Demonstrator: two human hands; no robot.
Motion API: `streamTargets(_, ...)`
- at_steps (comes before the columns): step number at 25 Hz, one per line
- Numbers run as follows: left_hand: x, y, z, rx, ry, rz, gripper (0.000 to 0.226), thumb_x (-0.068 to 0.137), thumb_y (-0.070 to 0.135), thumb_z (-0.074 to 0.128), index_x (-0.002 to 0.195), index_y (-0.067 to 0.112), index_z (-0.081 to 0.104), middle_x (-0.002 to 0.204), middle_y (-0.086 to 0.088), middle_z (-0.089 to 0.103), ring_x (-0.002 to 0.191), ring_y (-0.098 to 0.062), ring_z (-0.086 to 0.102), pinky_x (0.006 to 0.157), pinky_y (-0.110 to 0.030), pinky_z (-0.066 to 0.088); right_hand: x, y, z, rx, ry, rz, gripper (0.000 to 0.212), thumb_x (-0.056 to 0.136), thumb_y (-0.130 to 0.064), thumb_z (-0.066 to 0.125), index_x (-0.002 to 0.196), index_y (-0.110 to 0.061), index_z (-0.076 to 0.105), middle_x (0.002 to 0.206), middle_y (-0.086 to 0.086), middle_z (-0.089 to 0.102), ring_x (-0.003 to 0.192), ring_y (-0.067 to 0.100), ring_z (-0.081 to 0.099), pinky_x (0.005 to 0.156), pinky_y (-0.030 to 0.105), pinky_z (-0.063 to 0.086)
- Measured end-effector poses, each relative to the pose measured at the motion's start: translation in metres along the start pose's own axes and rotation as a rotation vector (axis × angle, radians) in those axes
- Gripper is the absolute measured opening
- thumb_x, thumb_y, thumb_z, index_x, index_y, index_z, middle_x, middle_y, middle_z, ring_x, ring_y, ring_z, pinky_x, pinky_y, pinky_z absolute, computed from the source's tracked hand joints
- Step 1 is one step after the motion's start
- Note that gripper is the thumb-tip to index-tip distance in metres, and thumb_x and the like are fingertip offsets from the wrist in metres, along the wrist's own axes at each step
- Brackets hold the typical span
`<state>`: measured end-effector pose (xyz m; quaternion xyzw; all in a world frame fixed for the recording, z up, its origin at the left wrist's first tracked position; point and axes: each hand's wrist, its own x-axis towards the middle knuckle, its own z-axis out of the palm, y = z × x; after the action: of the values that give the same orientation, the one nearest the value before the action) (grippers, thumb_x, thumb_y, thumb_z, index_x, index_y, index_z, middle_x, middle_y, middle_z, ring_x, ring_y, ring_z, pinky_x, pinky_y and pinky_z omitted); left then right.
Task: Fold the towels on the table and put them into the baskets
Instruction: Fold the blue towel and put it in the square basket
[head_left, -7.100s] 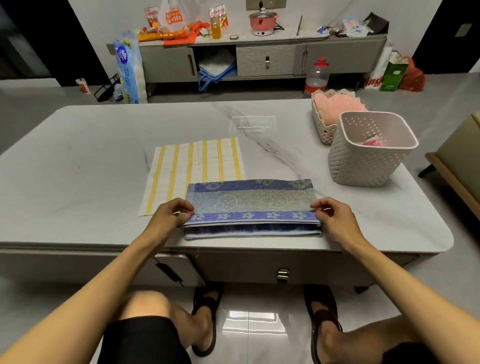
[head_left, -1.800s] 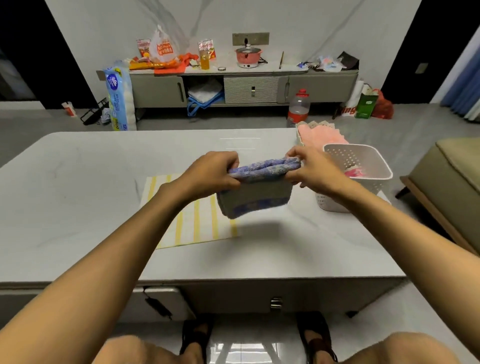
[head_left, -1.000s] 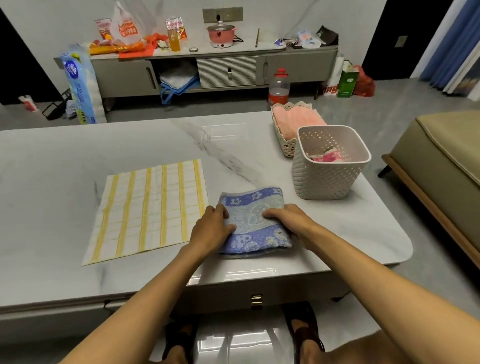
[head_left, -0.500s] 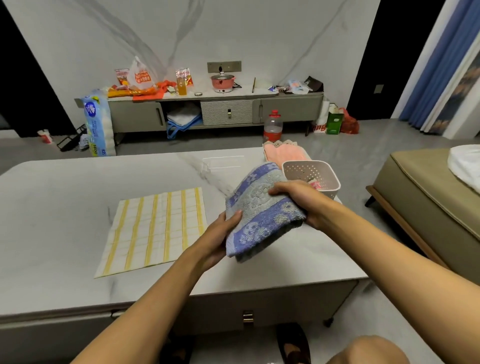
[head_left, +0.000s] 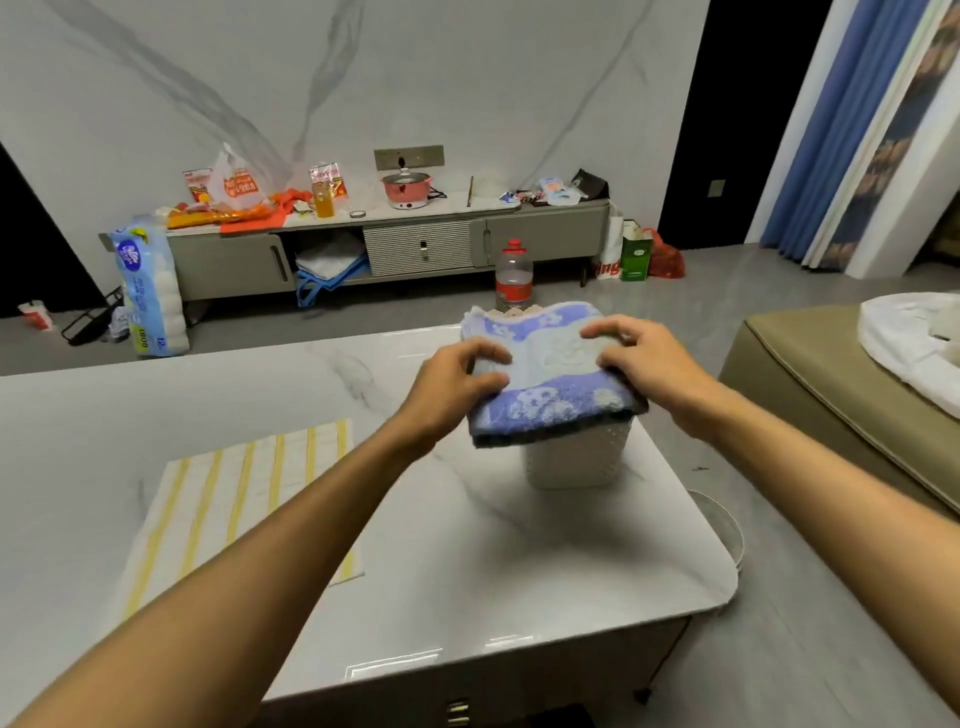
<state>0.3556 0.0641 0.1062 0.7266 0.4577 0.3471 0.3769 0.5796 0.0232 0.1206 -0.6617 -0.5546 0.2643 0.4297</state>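
Gripping a folded blue towel (head_left: 550, 374) from both sides, the two hands hold it roughly level in the air. The left hand (head_left: 457, 387) has its fingers curled over the towel's left edge and pinches the cloth there. The right hand (head_left: 657, 371) lies over the right edge, with its fingers spread across the pale centre panel and curled down onto it, so it clasps the towel too. The flowered blue border faces the person, and the near edge droops a little.

Directly beneath the hands stands the white basket (head_left: 576, 460), its wall perforated. The towel hides the basket's opening entirely, and I cannot tell whether cloth touches rim. The basket rests on the pale marbled table (head_left: 467, 582).

Below and to the left of the left hand, well apart from it, the yellow-striped towel (head_left: 244, 499) lies flat and unfolded on the tabletop, partly crossed by the left forearm.

Beyond the hands, a clear bottle with a red cap (head_left: 513, 275) stands on the floor. Behind it a long grey sideboard (head_left: 415, 249) runs along the veined wall and carries a pink pot (head_left: 407, 189) among bags and packets. Far to the left of the left hand, a tall pack of tissue rolls (head_left: 148, 291) stands by the sideboard. To the right of the right hand sits an olive sofa (head_left: 831, 405) with a white cloth (head_left: 909, 348) on it, and blue curtains (head_left: 815, 156) hang farther back.
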Motion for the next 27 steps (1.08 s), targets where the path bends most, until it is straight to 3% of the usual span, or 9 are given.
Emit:
streamTargets(3,0.072,0.016,0.017,0.209,0.021,0.074,0.025,0.082,0.017,0.072,0.107,0.019,0.073,0.105,0.003,0.069,0.092,-0.012,0.064,0.078,-0.018,0.051,0.054,0.012,-0.019,-0.038,0.08,0.033,0.036,0.083,-0.005,0.063,0.113,-0.022,0.068,0.111,0.0,0.062,0.094,0.021,0.06,0.073,0.031,0.047)
streamTargets(5,0.107,0.004,0.04,0.381,-0.054,0.058,0.03,0.082,0.02,0.073,0.112,0.016,0.072,0.113,-0.004,0.069,0.102,-0.02,0.061,0.086,-0.024,0.047,0.078,0.043,-0.012,-0.08,0.042,0.12,0.04,0.081,-0.007,0.071,0.118,-0.021,0.067,0.114,0.003,0.063,0.098,0.023,0.062,0.08,0.033,0.051)
streamTargets(7,0.126,-0.015,0.063,0.521,-0.176,0.024,0.032,0.083,0.021,0.073,0.113,0.01,0.072,0.109,-0.008,0.069,0.094,-0.018,0.056,0.079,-0.022,0.043,0.092,0.079,0.003,-0.171,0.002,0.18,0.044,0.078,-0.01,0.077,0.119,-0.021,0.067,0.119,0.006,0.067,0.103,0.024,0.063,0.091,0.035,0.052)
streamTargets(10,0.139,-0.038,0.085,0.642,-0.267,0.025,0.03,0.082,0.022,0.074,0.105,0.002,0.073,0.104,-0.015,0.071,0.085,-0.02,0.055,0.081,-0.03,0.049,0.1,0.104,0.018,-0.454,-0.045,0.104,0.051,0.075,-0.021,0.083,0.123,-0.022,0.067,0.127,0.008,0.066,0.116,0.026,0.059,0.099,0.034,0.046)
streamTargets(13,0.147,-0.043,0.091,0.712,-0.293,0.041,0.029,0.078,0.022,0.078,0.1,0.003,0.074,0.099,-0.016,0.073,0.089,-0.026,0.064,0.076,-0.03,0.052,0.106,0.102,0.022,-0.683,-0.133,0.043,0.052,0.076,-0.024,0.081,0.126,-0.021,0.065,0.13,0.012,0.061,0.121,0.031,0.054,0.096,0.036,0.045)
streamTargets(18,0.153,-0.039,0.092,0.791,-0.369,0.033,0.034,0.074,0.028,0.082,0.099,0.005,0.076,0.096,-0.014,0.074,0.088,-0.026,0.065,0.071,-0.03,0.052,0.113,0.096,0.022,-0.782,-0.273,0.068,0.05,0.08,-0.019,0.078,0.127,-0.019,0.064,0.13,0.015,0.059,0.115,0.031,0.056,0.091,0.032,0.047)
streamTargets(23,0.153,-0.029,0.076,0.557,-0.402,-0.075,0.029,0.073,0.022,0.083,0.093,0.002,0.078,0.085,-0.013,0.071,0.071,-0.019,0.058,0.077,-0.038,0.058,0.119,0.078,0.006,-0.795,-0.412,0.084,0.047,0.086,-0.021,0.073,0.132,-0.015,0.061,0.136,0.008,0.059,0.121,0.027,0.054,0.092,0.027,0.04)
streamTargets(27,0.139,-0.029,0.098,0.862,-0.393,0.037,0.033,0.075,0.027,0.079,0.098,0.005,0.073,0.094,-0.015,0.066,0.084,-0.025,0.062,0.071,-0.031,0.051,0.107,0.083,0.022,-0.965,-0.424,0.022,0.031,0.082,-0.015,0.07,0.112,-0.009,0.067,0.119,0.015,0.065,0.106,0.031,0.06,0.087,0.036,0.051)
